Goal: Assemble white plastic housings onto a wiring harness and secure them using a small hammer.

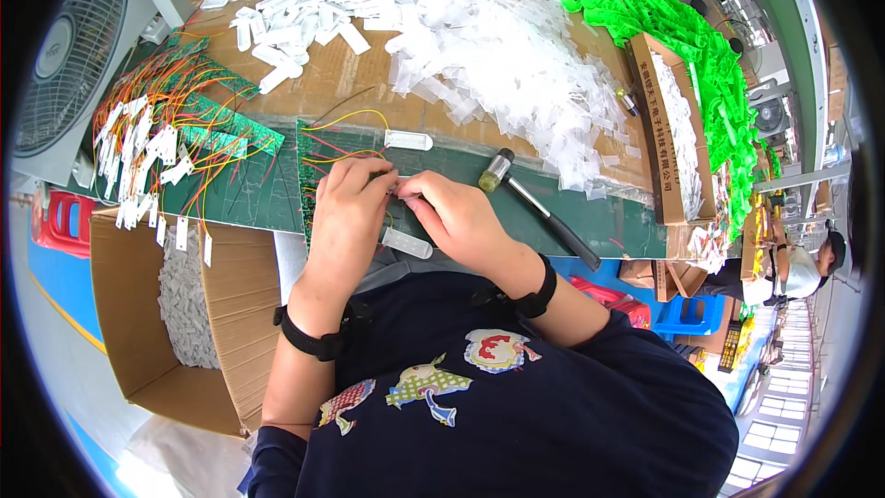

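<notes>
My left hand point(348, 207) and my right hand point(458, 217) meet over the near edge of the workbench, fingertips pinched together. What lies between the fingers is too small to make out. Just beyond them, a white oblong piece point(408, 140) is attached to thin wires. A similar white piece point(407, 243) hangs just below my fingers. Beside my left hand, a narrow green circuit board point(306, 166) carries red and yellow wires. To the right of my hands rests a hammer point(539, 207) with a black handle.
Left are wired circuit boards point(230, 120) with white tags point(138, 148), and a fan point(78, 46). Beyond lie white plastic casings point(304, 14) and clear plastic pieces point(498, 46). Green parts point(682, 46) and a long carton point(664, 166) stand right. An open carton point(244, 314) sits below left.
</notes>
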Demonstrator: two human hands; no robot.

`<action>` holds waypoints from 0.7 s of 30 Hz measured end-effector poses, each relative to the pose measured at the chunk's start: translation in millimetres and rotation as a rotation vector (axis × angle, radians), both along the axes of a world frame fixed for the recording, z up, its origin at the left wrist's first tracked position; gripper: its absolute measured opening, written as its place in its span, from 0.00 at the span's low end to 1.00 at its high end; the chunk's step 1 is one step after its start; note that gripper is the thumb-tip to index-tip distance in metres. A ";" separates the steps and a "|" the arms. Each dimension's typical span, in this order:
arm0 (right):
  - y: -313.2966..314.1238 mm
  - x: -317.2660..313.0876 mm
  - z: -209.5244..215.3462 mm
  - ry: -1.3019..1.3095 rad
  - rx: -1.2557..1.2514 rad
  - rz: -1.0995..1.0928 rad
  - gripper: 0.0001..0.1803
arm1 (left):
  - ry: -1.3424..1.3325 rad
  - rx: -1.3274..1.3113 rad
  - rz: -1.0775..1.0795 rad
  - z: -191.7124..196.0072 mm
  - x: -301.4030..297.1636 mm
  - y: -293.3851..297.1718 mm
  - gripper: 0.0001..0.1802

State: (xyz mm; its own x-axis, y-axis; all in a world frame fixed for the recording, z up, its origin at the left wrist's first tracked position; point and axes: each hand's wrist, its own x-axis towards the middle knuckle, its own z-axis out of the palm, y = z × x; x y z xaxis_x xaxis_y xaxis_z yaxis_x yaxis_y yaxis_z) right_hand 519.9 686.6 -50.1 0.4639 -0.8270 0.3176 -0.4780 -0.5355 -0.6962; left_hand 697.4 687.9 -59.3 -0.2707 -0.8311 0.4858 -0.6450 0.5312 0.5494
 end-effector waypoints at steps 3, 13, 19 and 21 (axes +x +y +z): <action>-0.7 -0.8 0.2 -0.022 0.031 -0.022 0.07 | 0.001 0.042 -0.017 -0.2 0.0 0.3 0.20; -16.4 -5.2 -5.1 -0.347 -0.040 0.012 0.05 | 0.026 0.145 0.032 6.6 0.9 3.5 0.25; -14.9 -22.7 -7.4 -0.217 0.211 -0.008 0.06 | 0.114 0.158 0.036 3.8 0.9 3.0 0.24; -11.8 -21.5 -7.3 -0.229 0.207 -0.027 0.08 | 0.067 0.156 0.033 4.4 1.6 3.8 0.23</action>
